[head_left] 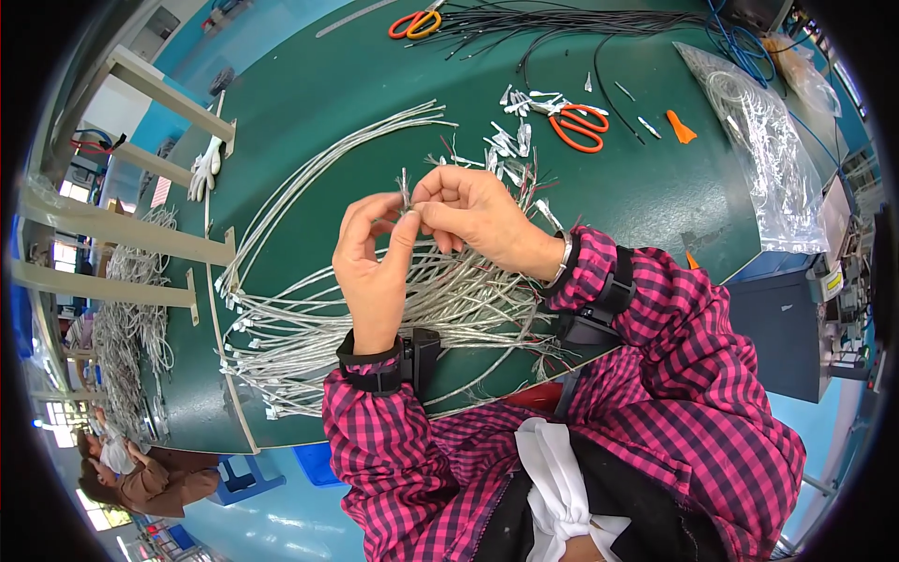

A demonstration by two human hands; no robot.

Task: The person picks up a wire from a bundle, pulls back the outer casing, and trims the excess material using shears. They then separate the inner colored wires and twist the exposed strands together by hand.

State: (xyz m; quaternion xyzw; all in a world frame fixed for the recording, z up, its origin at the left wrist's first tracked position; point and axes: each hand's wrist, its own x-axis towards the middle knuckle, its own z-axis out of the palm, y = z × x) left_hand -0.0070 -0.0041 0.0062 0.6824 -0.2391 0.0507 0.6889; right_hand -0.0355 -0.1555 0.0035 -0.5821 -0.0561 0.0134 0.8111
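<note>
My left hand (pixel 375 248) pinches the frayed end of a silvery braided cable (pixel 405 187) between thumb and fingers, its loose strands pointing up. Close against it, my right hand (pixel 473 208) has thumb and fingertips pressed together at the same cable end. Below both hands a thick bundle of braided cables (pixel 468 318) spreads over the green table, with small white connectors (pixel 239 328) on the left ends and bare wires on the right. A smaller group of braided cables (pixel 309 178) curves away at the far left. Exactly what the right fingertips grip is hidden.
Orange-handled scissors (pixel 579 128) lie beyond my right hand among white foil scraps (pixel 506 140). More scissors (pixel 415 24) and black cables (pixel 562 23) sit at the far edge. A clear bag of cables (pixel 763 140) lies right. Cream metal bars (pixel 140 239) stand left; people sit beyond.
</note>
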